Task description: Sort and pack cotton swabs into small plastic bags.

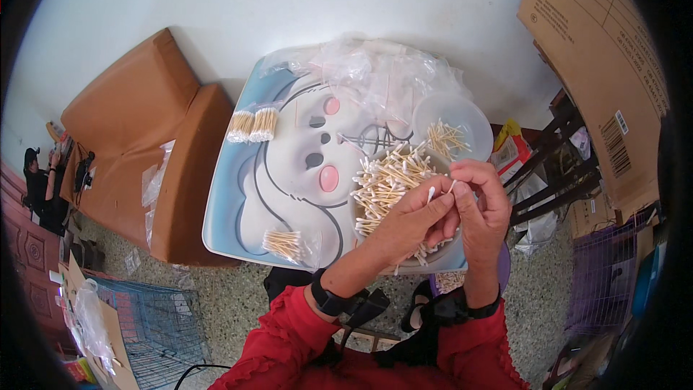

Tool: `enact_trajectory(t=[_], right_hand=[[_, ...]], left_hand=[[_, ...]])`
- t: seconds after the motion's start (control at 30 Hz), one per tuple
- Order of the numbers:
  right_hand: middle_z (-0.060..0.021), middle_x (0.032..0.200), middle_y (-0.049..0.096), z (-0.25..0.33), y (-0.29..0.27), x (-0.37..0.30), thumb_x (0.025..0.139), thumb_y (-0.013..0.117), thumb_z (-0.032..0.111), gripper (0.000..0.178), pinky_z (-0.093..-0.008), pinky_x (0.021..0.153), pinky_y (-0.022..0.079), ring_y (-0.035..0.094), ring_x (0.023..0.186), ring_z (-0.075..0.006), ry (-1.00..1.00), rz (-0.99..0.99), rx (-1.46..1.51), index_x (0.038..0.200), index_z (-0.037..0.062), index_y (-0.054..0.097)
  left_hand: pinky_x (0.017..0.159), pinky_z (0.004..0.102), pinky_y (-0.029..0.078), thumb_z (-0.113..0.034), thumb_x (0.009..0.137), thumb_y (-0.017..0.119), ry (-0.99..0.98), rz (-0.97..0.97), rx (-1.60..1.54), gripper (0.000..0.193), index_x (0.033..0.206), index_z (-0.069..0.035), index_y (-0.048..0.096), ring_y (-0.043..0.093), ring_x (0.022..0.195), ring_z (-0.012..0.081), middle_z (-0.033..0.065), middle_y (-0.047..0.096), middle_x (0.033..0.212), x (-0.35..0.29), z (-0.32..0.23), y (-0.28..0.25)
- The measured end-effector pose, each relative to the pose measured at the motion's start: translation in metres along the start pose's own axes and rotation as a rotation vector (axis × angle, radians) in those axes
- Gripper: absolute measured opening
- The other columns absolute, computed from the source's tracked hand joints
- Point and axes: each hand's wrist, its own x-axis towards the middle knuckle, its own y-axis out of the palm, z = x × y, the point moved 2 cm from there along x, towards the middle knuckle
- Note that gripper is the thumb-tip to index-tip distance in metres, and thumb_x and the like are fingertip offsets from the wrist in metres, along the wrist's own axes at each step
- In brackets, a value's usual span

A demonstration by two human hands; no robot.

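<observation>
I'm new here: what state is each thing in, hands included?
Left hand: fingers closed on one swab
Right hand: fingertips pinched on another swab
Large bowl: heaped with loose cotton swabs
Clear round dish: holds some loose swabs
Two upper-left packs: filled, side by side
Lower-left bag: part filled, lying down; sealing unclear
Plastic bags: crumpled in a heap
Brown sofa: clear plastic on its arm

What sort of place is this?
Probably a living room in a home, doubling as a workspace: there's a brown sofa, a blue wire cage and a cartoon-animal table holding loose cotton swabs.
</observation>
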Motion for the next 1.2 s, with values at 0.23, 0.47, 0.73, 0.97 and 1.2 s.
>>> enact_trajectory(t=[0.23, 0.47, 0.73, 0.97, 1.2], right_hand=[[-0.0118, 0.098, 0.059, 0.002, -0.007, 0.004, 0.081, 0.056, 0.006, 0.011, -0.03, 0.078, 0.043, 0.056, 0.089, -0.0194, -0.101, 0.098, -0.143, 0.09, 0.0012, 0.06], [-0.0093, 0.095, 0.059, -0.006, -0.046, 0.008, 0.08, 0.058, 0.01, 0.014, -0.0294, 0.072, 0.043, 0.057, 0.085, -0.0209, -0.025, -0.025, -0.494, 0.093, 0.0035, 0.058], [-0.0093, 0.082, 0.056, -0.004, -0.047, -0.01, 0.072, 0.063, 0.012, 0.017, -0.0337, 0.068, 0.044, 0.056, 0.076, -0.0248, 0.301, 0.304, -0.683, 0.084, 0.0038, 0.054], [-0.0103, 0.082, 0.058, -0.02, -0.039, -0.011, 0.073, 0.064, 0.011, 0.02, -0.0341, 0.065, 0.045, 0.057, 0.072, -0.0226, 0.344, 0.357, -0.572, 0.087, 0.0022, 0.053], [-0.0109, 0.084, 0.057, -0.016, -0.031, -0.008, 0.072, 0.062, 0.008, 0.019, -0.0354, 0.068, 0.045, 0.058, 0.075, -0.0247, 0.316, 0.313, -0.58, 0.088, 0.0026, 0.053]], left_hand=[[0.04, 0.017, 0.026, -0.03, 0.096, 0.039, -0.062, 0.023, -0.025, 0.025, 0.105, -0.008, 0.048, 0.033, 0.044, 0.004, -0.0005, 0.046, 0.061, -0.002, -0.003, -0.005], [0.048, 0.0211, 0.035, -0.025, 0.095, 0.039, 0.25, -0.129, -0.338, 0.022, 0.099, -0.007, 0.051, 0.04, 0.052, 0.0089, 0.0032, 0.049, 0.068, -0.001, -0.03, -0.044], [0.046, 0.0185, 0.036, -0.022, 0.095, 0.041, 0.271, -0.046, -0.596, 0.02, 0.097, -0.006, 0.053, 0.043, 0.058, 0.0083, 0.0052, 0.052, 0.086, -0.002, -0.026, -0.06], [0.037, 0.0157, 0.028, -0.017, 0.091, 0.048, 0.178, -0.014, -0.628, 0.01, 0.094, -0.009, 0.053, 0.037, 0.044, 0.0051, 0.0029, 0.053, 0.071, -0.001, -0.024, -0.045], [0.038, 0.0166, 0.029, -0.017, 0.091, 0.047, 0.203, -0.047, -0.591, 0.011, 0.094, -0.009, 0.053, 0.038, 0.044, 0.0064, 0.0033, 0.053, 0.068, 0.001, -0.021, -0.046]])
